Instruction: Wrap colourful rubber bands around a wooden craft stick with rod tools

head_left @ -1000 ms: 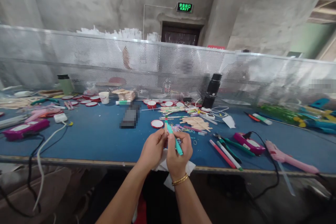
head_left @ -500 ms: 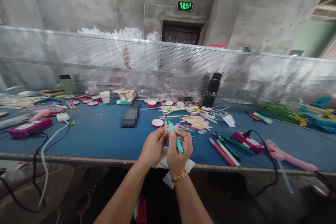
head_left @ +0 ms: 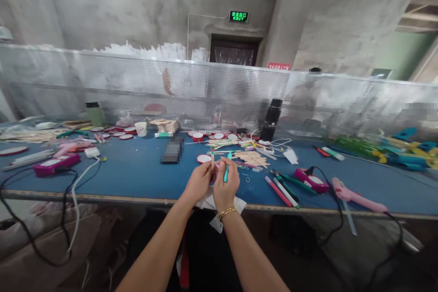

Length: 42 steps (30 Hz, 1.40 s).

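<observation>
Wooden stick [head_left: 212, 159] is in your L hand [head_left: 199, 181], pinched btwn thumb & fingers, standing approx upright above the front part of the blue table [head_left: 130, 169]; its top end has coloured bands, incl. red & green. Your R hand [head_left: 226, 187] is closed round a teal marker [head_left: 226, 172], also near upright, w/ its upper end apart from the stick. Hands are v. close together; can't tell if they touch. You've a gold bracelet [head_left: 227, 212] on your R wrist & white tissue [head_left: 240, 204] below the hands.

Just behind your L hand: a white disc w/ red rim [head_left: 204, 159]. Behind & R of your R hand: a pile of bare sticks [head_left: 252, 159]. Further R on the table: a red marker [head_left: 278, 191], a white pen w/ green end [head_left: 286, 193], green-handled pliers [head_left: 301, 183], a purple box [head_left: 312, 180] & a pink glue gun [head_left: 359, 197]. Dark phone-like slab [head_left: 173, 150], blurred, lies L of the disc.
</observation>
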{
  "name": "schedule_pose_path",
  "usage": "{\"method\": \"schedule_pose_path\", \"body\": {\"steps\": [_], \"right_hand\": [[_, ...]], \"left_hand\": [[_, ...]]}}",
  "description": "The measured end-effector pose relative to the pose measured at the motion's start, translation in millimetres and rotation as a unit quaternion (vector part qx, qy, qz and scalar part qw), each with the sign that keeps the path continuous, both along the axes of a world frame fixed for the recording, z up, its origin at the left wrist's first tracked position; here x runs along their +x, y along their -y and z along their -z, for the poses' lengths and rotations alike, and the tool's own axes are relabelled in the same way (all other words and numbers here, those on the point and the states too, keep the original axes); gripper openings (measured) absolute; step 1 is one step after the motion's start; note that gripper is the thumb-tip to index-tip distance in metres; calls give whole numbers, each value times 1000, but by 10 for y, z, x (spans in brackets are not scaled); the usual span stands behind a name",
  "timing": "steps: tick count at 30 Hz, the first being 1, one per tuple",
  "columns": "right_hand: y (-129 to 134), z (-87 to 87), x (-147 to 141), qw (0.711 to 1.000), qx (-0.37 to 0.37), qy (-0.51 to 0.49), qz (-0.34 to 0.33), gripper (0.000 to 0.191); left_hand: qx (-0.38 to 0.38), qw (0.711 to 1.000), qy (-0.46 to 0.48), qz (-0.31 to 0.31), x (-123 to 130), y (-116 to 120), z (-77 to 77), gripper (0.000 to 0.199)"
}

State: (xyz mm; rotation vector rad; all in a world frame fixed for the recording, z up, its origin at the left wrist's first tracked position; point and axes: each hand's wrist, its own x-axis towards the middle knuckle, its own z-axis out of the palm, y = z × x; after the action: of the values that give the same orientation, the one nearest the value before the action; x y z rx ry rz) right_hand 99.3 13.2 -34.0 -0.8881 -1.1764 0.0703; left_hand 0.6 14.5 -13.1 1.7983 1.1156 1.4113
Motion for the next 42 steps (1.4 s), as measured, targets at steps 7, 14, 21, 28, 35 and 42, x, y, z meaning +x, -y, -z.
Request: {"method": "schedule_pose_path", "body": {"steps": [7, 14, 21, 28, 35, 42], "right_hand": [[-14, -46, 5, 1000, 0, -8, -12, 24], [-81, 13, 24, 999, 3, -38, -15, 22], [-59, 5, 42, 999, 9, -42, -17, 20], [-53, 10, 56, 999, -4, -45, -25, 22], [-48, -1, 47, 998, 0, -45, -35, 18], [-48, 9, 59, 998, -1, -54, -45, 16]], "left_hand": [[10, 999, -15, 34, -10, 13, -17, 39], [17, 998, -50, 29, -16, -21, 33, 28], [32, 997, -68, 20, -10, -2, 37, 27], [33, 996, -84, 17, 12, 32, 15, 29], [40, 995, -85, 18, -11, 2, 15, 28], [37, 996, -85, 10, -2, -9, 34, 26]]}}
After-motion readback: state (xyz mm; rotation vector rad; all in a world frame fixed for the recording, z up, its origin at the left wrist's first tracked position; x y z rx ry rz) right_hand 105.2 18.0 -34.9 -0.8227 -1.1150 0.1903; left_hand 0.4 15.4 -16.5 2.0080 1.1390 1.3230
